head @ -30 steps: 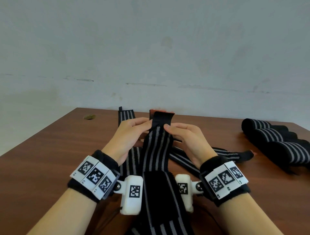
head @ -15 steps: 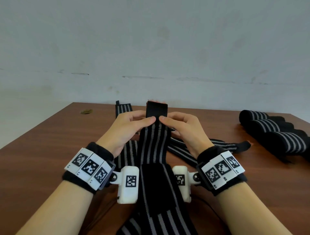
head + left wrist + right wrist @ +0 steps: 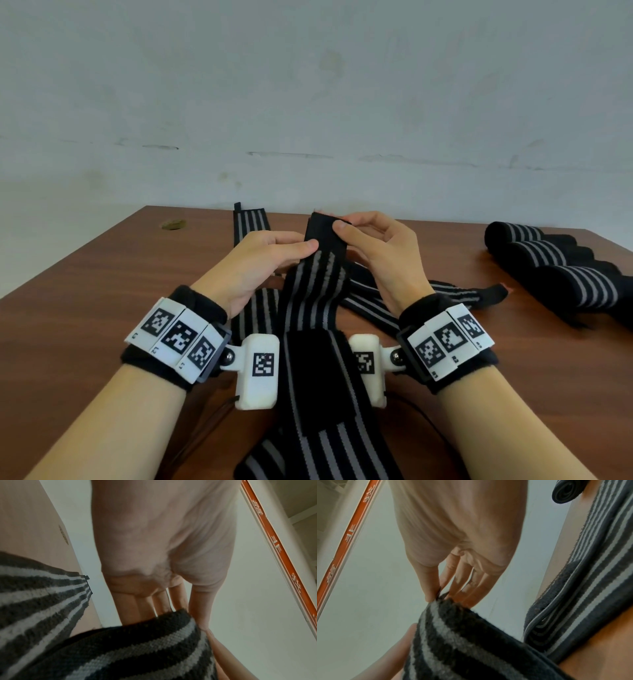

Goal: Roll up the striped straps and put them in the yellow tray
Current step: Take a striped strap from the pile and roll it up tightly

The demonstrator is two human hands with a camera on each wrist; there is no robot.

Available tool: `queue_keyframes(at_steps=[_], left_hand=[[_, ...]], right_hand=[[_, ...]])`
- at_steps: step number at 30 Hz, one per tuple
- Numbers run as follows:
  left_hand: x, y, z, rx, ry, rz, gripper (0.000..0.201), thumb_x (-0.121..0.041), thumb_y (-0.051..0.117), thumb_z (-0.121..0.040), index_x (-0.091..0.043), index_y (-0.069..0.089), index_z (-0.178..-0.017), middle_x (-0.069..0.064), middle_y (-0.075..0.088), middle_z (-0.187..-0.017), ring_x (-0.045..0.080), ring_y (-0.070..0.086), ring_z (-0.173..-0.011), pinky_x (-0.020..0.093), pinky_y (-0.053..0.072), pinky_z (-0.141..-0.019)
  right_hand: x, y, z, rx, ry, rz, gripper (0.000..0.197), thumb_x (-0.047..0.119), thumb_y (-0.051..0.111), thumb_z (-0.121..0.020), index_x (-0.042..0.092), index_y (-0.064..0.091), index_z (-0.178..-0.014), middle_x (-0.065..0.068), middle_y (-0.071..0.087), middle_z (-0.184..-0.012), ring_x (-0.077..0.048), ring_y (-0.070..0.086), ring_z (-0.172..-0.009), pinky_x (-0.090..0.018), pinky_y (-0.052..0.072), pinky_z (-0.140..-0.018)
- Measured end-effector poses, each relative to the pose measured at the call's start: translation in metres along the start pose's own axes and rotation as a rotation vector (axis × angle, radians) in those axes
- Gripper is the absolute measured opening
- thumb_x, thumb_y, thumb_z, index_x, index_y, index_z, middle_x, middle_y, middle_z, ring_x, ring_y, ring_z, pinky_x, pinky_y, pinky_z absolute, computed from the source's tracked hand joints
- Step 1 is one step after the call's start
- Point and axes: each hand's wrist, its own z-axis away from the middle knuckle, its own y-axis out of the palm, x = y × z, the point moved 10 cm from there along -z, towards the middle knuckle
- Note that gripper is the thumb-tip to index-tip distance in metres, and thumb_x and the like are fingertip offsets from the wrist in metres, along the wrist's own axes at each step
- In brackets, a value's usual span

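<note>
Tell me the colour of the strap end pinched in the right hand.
Plain black, no stripes, on the strap end the right hand pinches; head view shows it best.

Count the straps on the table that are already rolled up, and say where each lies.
3, in a row at the table's far right: far roll, middle roll, near roll. More may lie out of frame.

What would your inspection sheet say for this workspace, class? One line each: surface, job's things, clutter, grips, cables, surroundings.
Surface: brown wooden table.
Job's things: held strap unrolled; three rolled straps at right; flat straps behind; yellow tray not seen.
Clutter: small mark at far left.
Grips: left hand and right hand both pinch the strap's black end.
Cables: dark cable below the wrists.
Surroundings: pale wall.
</note>
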Motion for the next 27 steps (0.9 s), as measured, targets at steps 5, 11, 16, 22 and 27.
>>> queue_keyframes(at_steps=[5,11,16,22,27], left_hand=[[-0.002,0.001,0.0,0.006,0.022,-0.01,0.014,-0.03,0.07,-0.096,-0.022,0.082,-0.092,-0.005,0.08,-0.097,0.006,0.074,-0.09,0.036,0.047,-0.107],[-0.003,0.005,0.003,0.049,0.027,-0.076,0.028,-0.027,0.065,-0.1,-0.026,0.079,-0.076,-0.009,0.076,-0.081,0.004,0.072,-0.078,0.029,0.046,-0.087],[-0.002,0.008,0.002,0.097,0.011,-0.077,0.019,-0.025,0.068,-0.097,-0.025,0.081,-0.083,-0.005,0.078,-0.086,0.007,0.073,-0.081,0.028,0.048,-0.088],[-0.011,-0.002,0.0,-0.018,0.119,-0.079,0.016,-0.014,0.076,-0.09,-0.016,0.079,-0.106,0.005,0.08,-0.105,0.019,0.076,-0.104,0.039,0.053,-0.105],[-0.015,-0.023,0.0,-0.177,0.213,0.012,0.019,-0.01,0.072,-0.094,-0.01,0.077,-0.112,0.006,0.08,-0.109,0.022,0.074,-0.108,0.043,0.052,-0.107]], right_hand=[[0.004,-0.001,0.0,-0.005,-0.039,-0.003,0.009,0.004,0.079,-0.088,0.007,0.071,-0.091,-0.015,0.077,-0.095,-0.031,0.075,-0.093,-0.045,0.059,-0.092],[0.0,0.011,0.002,0.129,-0.003,0.087,0.022,0.014,0.076,-0.092,0.009,0.077,-0.114,-0.01,0.079,-0.11,-0.029,0.073,-0.11,-0.047,0.058,-0.1],[0.0,0.005,0.0,0.077,-0.001,0.131,0.012,0.014,0.077,-0.092,0.007,0.081,-0.101,-0.009,0.08,-0.099,-0.026,0.075,-0.103,-0.046,0.057,-0.101],[-0.004,-0.001,-0.004,0.007,0.022,0.084,0.02,0.019,0.076,-0.094,0.006,0.076,-0.11,-0.012,0.079,-0.101,-0.028,0.076,-0.095,-0.041,0.061,-0.086],[-0.015,0.023,0.003,0.284,0.086,0.181,0.032,0.021,0.078,-0.092,0.014,0.072,-0.123,-0.001,0.077,-0.118,-0.019,0.072,-0.113,-0.042,0.057,-0.097]])
